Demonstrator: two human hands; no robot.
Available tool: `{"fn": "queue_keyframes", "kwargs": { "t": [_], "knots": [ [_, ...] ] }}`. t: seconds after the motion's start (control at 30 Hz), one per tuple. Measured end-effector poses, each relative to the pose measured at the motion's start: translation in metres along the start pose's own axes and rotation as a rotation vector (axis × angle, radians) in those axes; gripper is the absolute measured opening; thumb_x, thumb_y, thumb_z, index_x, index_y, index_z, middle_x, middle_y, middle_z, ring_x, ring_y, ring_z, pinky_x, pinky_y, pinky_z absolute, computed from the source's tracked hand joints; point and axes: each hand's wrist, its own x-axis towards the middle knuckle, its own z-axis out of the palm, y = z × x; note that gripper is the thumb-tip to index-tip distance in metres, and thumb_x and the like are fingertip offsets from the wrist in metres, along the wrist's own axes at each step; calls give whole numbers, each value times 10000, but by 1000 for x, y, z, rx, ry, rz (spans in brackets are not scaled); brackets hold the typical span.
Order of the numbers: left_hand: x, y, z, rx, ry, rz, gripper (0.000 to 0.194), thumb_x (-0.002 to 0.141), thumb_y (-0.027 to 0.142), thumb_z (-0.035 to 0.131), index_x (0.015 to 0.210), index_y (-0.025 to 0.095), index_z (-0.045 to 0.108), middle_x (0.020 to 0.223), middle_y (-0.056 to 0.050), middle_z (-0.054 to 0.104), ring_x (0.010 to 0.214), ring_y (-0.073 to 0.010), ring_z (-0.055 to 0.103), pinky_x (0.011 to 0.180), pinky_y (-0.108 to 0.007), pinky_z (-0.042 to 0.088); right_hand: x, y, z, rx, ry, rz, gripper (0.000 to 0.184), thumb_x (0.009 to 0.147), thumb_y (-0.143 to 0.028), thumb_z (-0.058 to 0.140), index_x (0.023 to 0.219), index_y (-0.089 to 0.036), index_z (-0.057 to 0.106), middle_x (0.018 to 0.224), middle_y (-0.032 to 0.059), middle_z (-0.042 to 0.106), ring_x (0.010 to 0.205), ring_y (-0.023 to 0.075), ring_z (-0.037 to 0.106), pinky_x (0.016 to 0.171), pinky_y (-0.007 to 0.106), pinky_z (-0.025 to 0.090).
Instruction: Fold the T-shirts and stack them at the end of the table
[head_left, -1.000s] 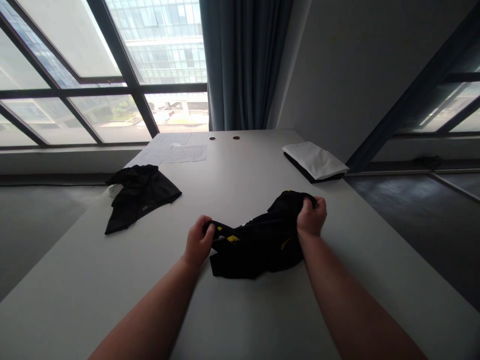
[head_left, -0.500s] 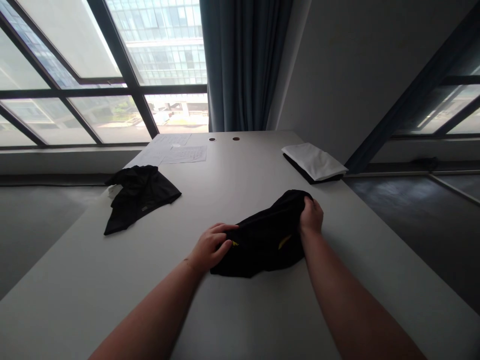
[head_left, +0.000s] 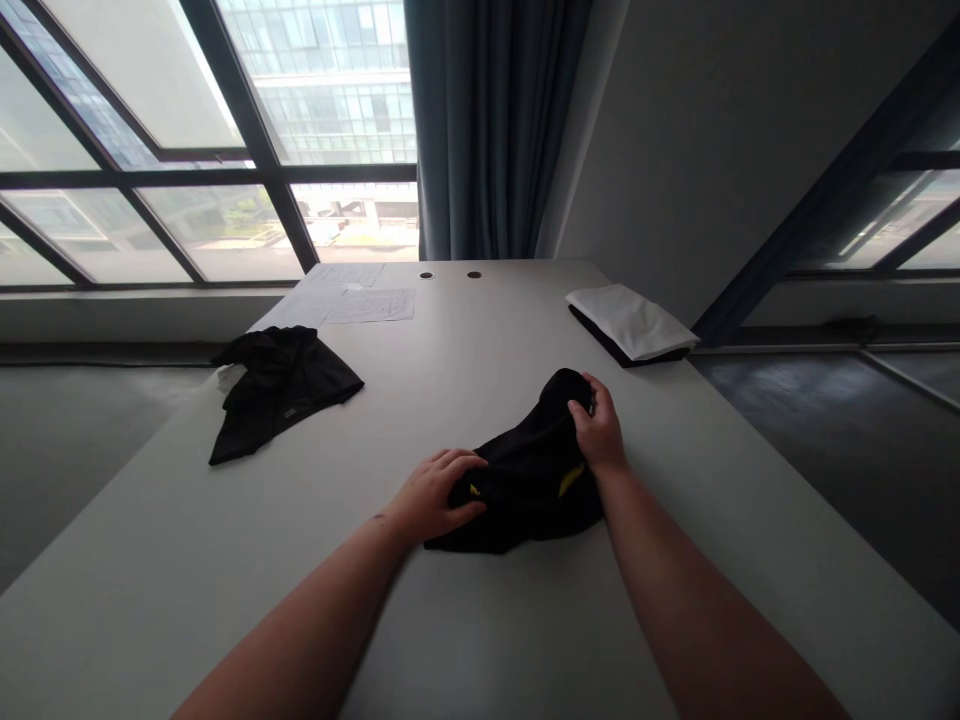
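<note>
Black garment (head_left: pixel 525 505): bunched on the bench (head_left: pixel 480 640), between both hands.
Right hand (head_left: pixel 601 432): grip pinching the garment's far right end.
Left hand (head_left: pixel 435 498): thumb and fingers spread around the left end; cannot tell whether this grip clasps it.
Cloth handling: light, even tension between both hands should limit creasing.
Garment's hidden parts: its underside, and the right fingertips behind it.
Paper sheets (head_left: pixel 379 305): writing too small to read.
Forearms: cut off below.

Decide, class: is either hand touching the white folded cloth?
No, the left hand and right hand are both on the black, yellow-marked cloth, while the white folded cloth lies apart, farther back on the table.
</note>
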Motion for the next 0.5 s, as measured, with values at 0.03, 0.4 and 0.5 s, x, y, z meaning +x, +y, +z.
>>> {"fn": "queue_keyframes", "kwargs": {
  "t": [0.03,0.4,0.5],
  "knots": [
    [0,0,1,27,-4,2,484,845,311,743,1303,294,587,1368,-64,656,1260,-279,609,1093,-445,478,0,-4,0,-77,40,-70,447,888,-340,590,1318,-220,612,1349,120,604,1277,282,555,1128,515,439],
    [3,-1,10,137,81,-139,262,877,277,708,1121,274,613,1223,-61,706,1152,-281,656,1010,-441,516,-95,-88,-8,-554,-292,-249,168,942,-204,509,959,-211,676,896,71,704,876,246,647,820,373,449],
    [4,-2,12,170,134,-184,207,887,265,682,1085,264,621,1125,-62,726,1082,-278,674,960,-432,527,-108,-76,-8,-520,-460,-109,209,946,-254,517,1069,-208,679,902,65,742,823,236,690,762,344,475]
  ]
}}
